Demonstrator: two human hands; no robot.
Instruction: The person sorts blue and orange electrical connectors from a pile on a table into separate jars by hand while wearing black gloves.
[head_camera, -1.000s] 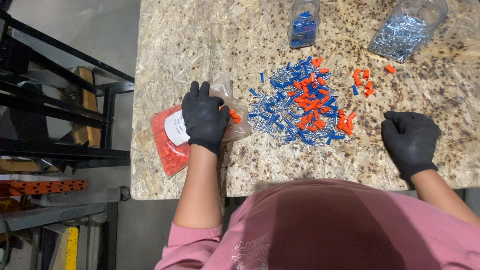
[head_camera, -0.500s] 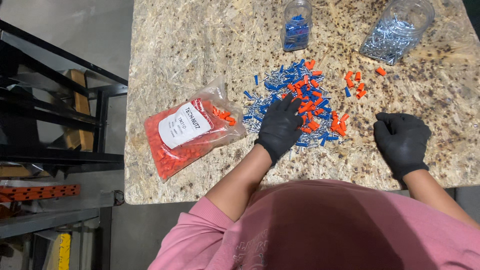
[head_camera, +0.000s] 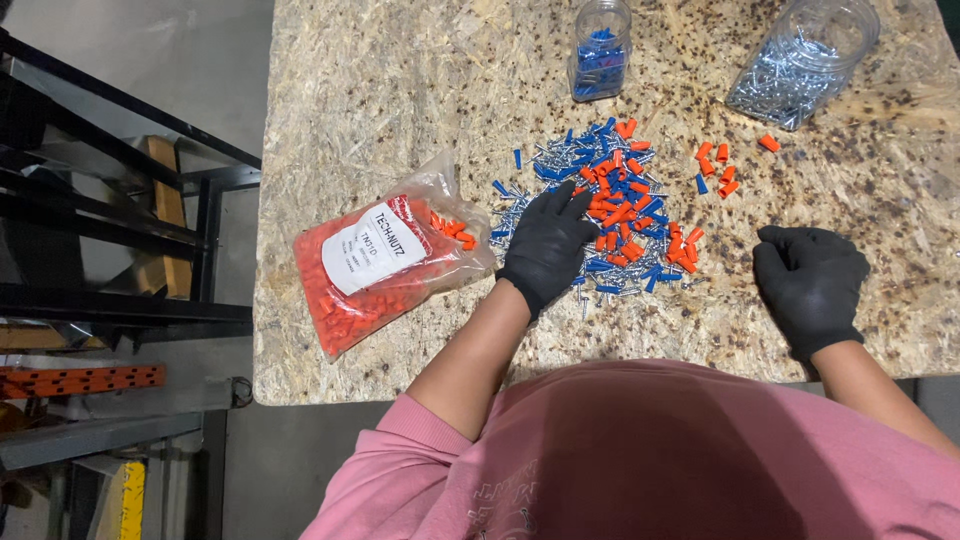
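Two jars at top: one (head_camera: 600, 45) holds blue caps, one (head_camera: 805, 60) screws. One bag (head_camera: 385, 265) holds orange caps. Left hand (head_camera: 545, 245) lies flat and released on the mixed pile (head_camera: 620, 210); right hand (head_camera: 810, 280) is clenched, empty as far as shows.

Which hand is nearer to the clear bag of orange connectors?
Left. The left hand rests on the mixed pile just right of the clear bag of orange connectors. The right hand lies curled on the table, far beyond the pile.

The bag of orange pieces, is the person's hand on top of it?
No, the left hand rests on the mixed pile of orange and blue pieces, beside the bag of orange pieces, not on it.
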